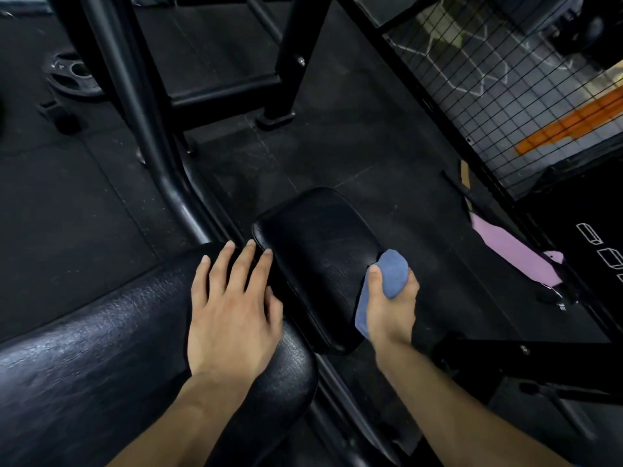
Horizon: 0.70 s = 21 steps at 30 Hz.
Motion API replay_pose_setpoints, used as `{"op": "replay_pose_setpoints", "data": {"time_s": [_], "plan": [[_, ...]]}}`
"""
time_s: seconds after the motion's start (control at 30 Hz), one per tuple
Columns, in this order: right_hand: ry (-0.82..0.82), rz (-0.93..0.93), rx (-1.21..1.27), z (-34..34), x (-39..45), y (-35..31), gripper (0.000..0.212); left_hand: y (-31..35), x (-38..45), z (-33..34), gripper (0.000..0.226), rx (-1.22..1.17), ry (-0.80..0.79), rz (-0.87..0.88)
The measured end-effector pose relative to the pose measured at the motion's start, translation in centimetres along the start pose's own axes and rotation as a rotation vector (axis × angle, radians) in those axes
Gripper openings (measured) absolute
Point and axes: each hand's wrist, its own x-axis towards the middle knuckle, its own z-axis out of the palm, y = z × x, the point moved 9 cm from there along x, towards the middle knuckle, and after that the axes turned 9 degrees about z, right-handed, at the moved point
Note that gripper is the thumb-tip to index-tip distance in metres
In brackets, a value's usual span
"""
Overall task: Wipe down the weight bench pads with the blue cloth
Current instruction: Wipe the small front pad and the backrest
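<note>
right hand grips blue cloth (left hand flat).

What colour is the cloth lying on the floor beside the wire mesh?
Pink cloth, seen in the head view.

The big pad fills the lower left of the frame. The small pad sits in the middle, just right of it. The left hand lies flat on the big pad. The right hand presses the cloth on the small pad's right edge. A weight plate lies on the floor, upper left. A wire fence stands upper right.
</note>
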Motion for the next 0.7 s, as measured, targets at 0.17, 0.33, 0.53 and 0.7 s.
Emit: {"op": "replay_pose_setpoints", "data": {"time_s": [0.17, 0.33, 0.53, 0.7], "plan": [[-0.233, -0.12, -0.274, 1.1, 3.6, -3.2, 0.047, -0.1, 0.0, 0.4, 0.057, 0.015, 0.002, -0.002], [-0.227, -0.051, -0.478, 2.8, 6.4, -6.5, 0.096, -0.2, 0.1, 0.4, 0.056, -0.003, 0.013, -0.006], [-0.244, -0.201, -0.64, 7.6, 6.6, -12.0, 0.09, -0.2, 0.2, 0.6, 0.056, -0.015, -0.002, -0.006], [-0.245, -0.367, -0.736, 11.6, 5.4, -15.6, 0.083, -0.3, 0.2, 0.5, 0.057, -0.072, -0.007, -0.014]]}}
